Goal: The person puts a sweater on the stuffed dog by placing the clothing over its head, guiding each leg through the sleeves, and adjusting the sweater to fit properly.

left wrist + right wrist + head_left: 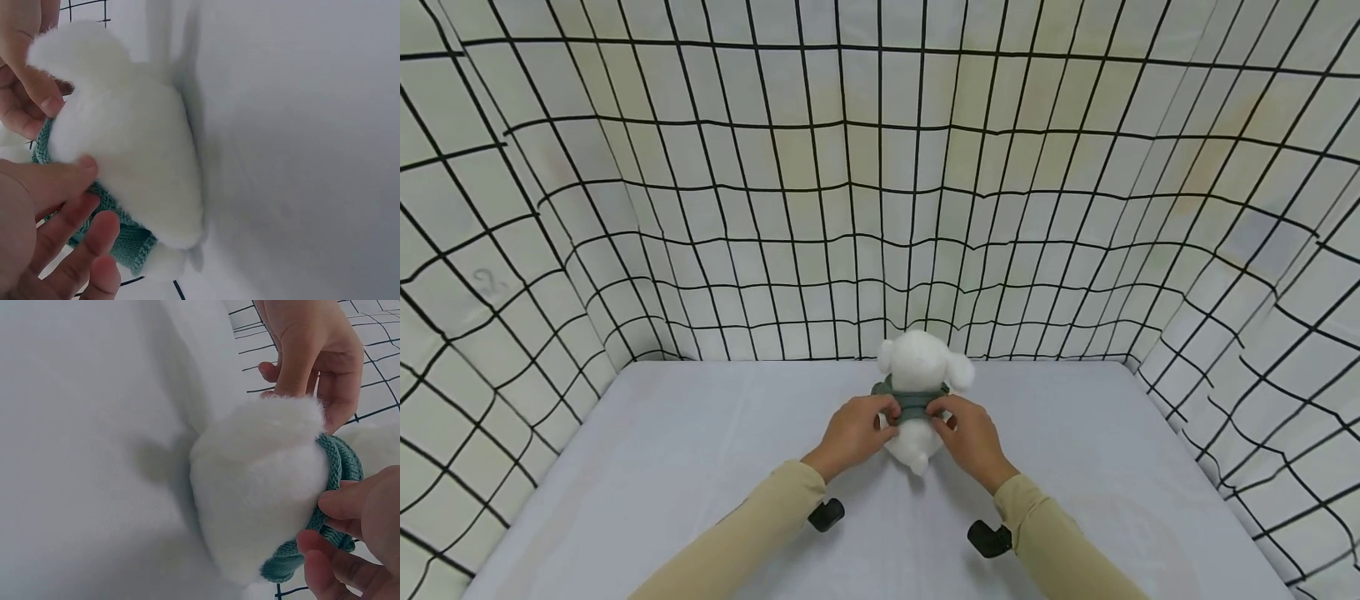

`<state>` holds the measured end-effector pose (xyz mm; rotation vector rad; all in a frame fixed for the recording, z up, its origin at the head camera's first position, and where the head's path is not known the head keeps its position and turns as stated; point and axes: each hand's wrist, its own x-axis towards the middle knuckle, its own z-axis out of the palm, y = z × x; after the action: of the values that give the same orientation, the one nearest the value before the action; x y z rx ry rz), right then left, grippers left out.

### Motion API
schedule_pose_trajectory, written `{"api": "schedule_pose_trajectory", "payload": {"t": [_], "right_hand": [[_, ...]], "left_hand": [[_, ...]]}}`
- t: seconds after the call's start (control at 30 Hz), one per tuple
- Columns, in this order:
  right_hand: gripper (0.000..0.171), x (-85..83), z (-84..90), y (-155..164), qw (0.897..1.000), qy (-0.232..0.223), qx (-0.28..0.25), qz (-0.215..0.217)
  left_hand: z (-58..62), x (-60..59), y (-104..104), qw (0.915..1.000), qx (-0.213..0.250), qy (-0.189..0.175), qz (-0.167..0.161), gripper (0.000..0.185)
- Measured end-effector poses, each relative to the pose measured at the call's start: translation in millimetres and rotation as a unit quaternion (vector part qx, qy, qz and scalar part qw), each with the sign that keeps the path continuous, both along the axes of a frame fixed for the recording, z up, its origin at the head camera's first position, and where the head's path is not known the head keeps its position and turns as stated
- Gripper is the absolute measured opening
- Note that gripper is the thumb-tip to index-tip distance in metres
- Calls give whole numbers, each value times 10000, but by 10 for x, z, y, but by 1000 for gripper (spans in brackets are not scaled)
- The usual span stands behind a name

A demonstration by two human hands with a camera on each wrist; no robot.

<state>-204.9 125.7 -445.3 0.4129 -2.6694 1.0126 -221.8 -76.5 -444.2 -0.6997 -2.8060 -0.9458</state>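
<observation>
A white plush toy [919, 358] with floppy ears and a stubby tail sits upright on the white table, its back toward me. Around its upper body is a green knitted sweater [914, 403], bunched up so the white lower back shows. My left hand [852, 429] pinches the sweater's lower edge at the left side. On the right side, my right hand [972, 435] pinches the same edge between thumb and fingers. Close up in the left wrist view, the knit fabric [128, 247] hangs in folds beside the fingers. The toy's front is hidden.
The table [700, 450] has a smooth white cover. White walls overlaid with a black grid [880, 183] rise behind it and on both sides. Black camera mounts [989, 539] stick out at both wrists, below the beige sleeves [752, 525].
</observation>
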Motion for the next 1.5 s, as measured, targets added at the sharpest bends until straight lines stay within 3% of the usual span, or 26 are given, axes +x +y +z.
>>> {"api": "schedule_pose_trajectory", "payload": {"t": [0.2, 0.47, 0.77, 0.9, 1.03, 1.23, 1.37, 1.5], "right_hand": [[14, -11, -19, 30, 9998, -126, 136, 77], [13, -6, -113, 109, 9976, -514, 405, 239], [9, -25, -177, 197, 9880, -906, 521, 1138], [10, -32, -198, 206, 9844, -1022, 571, 1316], [11, -24, -193, 192, 9879, -904, 534, 1141], [19, -32, -150, 175, 9954, -583, 637, 424], [23, -58, -146, 160, 9943, -509, 911, 229], [17, -95, -159, 135, 9906, -161, 1342, 196]], "left_hand": [[-13, -24, 19, 9991, -391, 141, -55, 9], [-39, -20, -47, 9960, -859, -184, -165, 10], [-154, -22, -91, 9923, -1071, -230, -577, 14], [-167, -13, -98, 9910, -1121, -259, -679, 15], [-148, -6, -111, 9926, -1038, -281, -567, 12], [-162, -60, -134, 9952, -951, 73, -212, 18], [-164, -96, -126, 9956, -912, 201, -75, 20], [-163, -130, -84, 9943, -999, 382, 23, 16]]}}
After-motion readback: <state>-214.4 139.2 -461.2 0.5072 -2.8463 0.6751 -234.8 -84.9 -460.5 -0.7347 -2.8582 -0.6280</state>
